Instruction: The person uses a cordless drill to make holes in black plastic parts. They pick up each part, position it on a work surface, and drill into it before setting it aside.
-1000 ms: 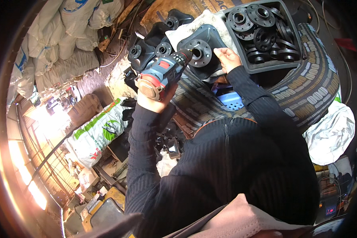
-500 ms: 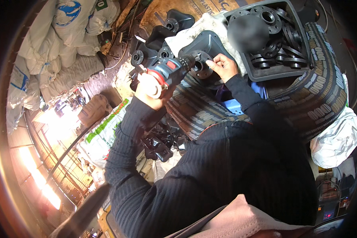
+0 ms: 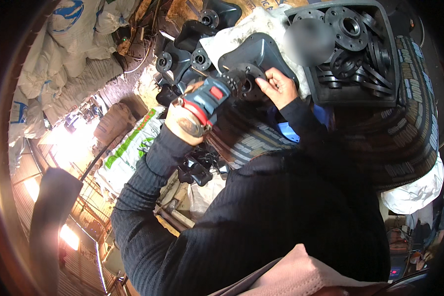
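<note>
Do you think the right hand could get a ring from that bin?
Probably yes: the right hand is close beside the bin, and no lid covers the rings.

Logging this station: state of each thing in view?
Left hand: closed around drill
Drill: held, chuck at flange; running unclear
Right hand: bent at flange; grip unclear
Flange: partly hidden
White cloth: crumpled, partly covered
Tray: open, loaded
White sacks: piled

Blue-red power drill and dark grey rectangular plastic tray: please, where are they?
Blue-red power drill (image 3: 210,102): head view, on its blue body.
Dark grey rectangular plastic tray (image 3: 350,101): head view, on its near rim.
</note>
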`<act>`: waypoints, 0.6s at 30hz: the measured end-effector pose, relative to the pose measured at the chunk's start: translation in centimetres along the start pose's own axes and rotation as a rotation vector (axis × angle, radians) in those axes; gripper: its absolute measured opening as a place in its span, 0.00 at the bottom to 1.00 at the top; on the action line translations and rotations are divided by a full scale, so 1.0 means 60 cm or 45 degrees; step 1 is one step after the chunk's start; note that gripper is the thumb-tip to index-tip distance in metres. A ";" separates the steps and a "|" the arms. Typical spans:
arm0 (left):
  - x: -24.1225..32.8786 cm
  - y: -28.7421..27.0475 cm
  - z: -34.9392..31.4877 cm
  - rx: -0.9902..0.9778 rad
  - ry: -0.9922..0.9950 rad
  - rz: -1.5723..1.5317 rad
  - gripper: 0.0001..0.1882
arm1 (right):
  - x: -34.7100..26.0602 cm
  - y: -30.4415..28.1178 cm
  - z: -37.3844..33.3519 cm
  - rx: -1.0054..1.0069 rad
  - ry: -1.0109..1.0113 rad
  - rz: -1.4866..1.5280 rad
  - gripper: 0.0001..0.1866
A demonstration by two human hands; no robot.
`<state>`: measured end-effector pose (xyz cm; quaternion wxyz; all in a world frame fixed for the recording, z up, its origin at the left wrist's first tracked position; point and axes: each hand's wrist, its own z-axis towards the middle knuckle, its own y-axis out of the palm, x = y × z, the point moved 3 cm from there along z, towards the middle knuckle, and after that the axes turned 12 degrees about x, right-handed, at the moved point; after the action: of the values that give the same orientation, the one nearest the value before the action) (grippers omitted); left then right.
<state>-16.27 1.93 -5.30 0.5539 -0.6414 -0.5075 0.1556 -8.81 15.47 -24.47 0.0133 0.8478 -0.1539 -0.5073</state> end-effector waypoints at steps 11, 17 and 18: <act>0.013 0.052 -0.134 0.265 -0.474 -0.388 0.31 | 0.021 0.011 0.029 -0.110 -0.037 0.136 0.09; 0.114 0.149 -0.299 0.165 -0.312 -0.493 0.39 | -0.008 -0.027 0.006 -0.231 0.248 0.234 0.11; 0.123 0.150 -0.322 0.107 -0.264 -0.479 0.40 | -0.022 -0.034 -0.010 -0.166 0.210 0.202 0.11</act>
<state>5.97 -1.48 -3.92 0.5441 -0.4923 -0.6657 0.1357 -8.35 17.72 -23.39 0.1210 0.8691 -0.1857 -0.4422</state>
